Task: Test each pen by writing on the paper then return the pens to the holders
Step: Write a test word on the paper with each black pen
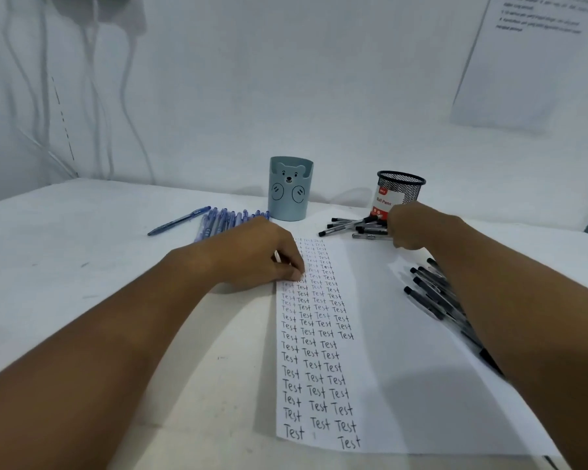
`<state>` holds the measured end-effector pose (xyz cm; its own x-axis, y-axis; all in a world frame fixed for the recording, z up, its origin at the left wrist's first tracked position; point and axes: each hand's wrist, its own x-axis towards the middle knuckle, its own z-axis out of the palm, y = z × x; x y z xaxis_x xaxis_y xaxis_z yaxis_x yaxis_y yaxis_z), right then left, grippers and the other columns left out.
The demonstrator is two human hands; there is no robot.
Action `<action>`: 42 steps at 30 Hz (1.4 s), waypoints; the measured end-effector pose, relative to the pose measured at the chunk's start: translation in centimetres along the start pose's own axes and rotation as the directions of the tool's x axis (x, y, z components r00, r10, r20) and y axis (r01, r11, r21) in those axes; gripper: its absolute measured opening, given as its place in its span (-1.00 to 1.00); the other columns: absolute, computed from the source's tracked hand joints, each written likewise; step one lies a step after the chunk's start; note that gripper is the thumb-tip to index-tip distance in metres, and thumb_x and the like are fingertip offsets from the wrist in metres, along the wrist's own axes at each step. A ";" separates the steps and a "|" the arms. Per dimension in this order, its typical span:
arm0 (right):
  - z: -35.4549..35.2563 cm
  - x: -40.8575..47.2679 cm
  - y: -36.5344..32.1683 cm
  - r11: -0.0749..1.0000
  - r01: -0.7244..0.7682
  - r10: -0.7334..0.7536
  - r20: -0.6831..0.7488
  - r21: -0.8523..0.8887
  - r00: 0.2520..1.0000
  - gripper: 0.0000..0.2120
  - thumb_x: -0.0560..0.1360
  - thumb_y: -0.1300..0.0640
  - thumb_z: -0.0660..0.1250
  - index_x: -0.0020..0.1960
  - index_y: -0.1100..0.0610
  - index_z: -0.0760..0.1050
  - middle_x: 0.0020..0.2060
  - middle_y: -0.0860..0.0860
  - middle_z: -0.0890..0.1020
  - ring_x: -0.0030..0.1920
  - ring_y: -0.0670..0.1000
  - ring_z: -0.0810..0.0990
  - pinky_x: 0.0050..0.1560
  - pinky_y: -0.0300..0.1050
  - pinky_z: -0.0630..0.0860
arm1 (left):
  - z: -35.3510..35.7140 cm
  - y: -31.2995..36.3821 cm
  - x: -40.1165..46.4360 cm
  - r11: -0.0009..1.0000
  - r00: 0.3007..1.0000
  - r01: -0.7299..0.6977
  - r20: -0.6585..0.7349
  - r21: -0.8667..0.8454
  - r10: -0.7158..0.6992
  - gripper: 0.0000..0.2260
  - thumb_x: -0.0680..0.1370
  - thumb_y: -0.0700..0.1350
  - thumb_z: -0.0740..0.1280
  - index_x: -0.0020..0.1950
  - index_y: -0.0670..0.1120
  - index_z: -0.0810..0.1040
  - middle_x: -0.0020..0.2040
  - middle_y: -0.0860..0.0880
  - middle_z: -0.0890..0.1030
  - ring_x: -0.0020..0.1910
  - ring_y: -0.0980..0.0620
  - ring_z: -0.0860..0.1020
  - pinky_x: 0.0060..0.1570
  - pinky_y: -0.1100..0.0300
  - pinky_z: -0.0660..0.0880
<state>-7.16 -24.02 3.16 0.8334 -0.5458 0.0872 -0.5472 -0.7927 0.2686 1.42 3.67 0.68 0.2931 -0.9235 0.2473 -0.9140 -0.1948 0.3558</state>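
Up close, the left hand (252,256) rests on the left edge of the paper (381,334), its fingers (294,274) curled and pressing the sheet down onto the bench (82,266). Farther right, the right hand (413,225) reaches into a heap of black pens (350,225) at the foot of the mesh holder (399,193); whether its fingers pinch one I cannot tell. Columns of "Test" fill the sheet's left side. More black pens (431,290) lie under the right forearm. Blue pens (218,222) lie beside the bear holder (290,188).
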 end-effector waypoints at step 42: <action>0.3 -21.2 -6.1 -0.220 0.143 -0.096 -0.167 0.965 0.981 -0.69 0.46 0.52 0.33 -0.01 0.20 0.31 -0.32 0.21 0.59 -0.34 0.21 0.58 -0.42 -0.07 0.46 | -0.7 2.6 -1.6 0.999 0.979 0.046 0.198 0.021 -0.049 -0.42 0.13 0.45 0.36 0.10 0.28 0.61 0.18 0.28 0.54 0.10 0.22 0.51 0.15 0.22 0.41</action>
<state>-21.55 -7.71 -0.57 0.8832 -0.4144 0.2198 0.1642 -0.1657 -0.9724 -1.21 4.89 1.87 0.2765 -0.9599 0.0460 -0.9052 -0.2441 0.3478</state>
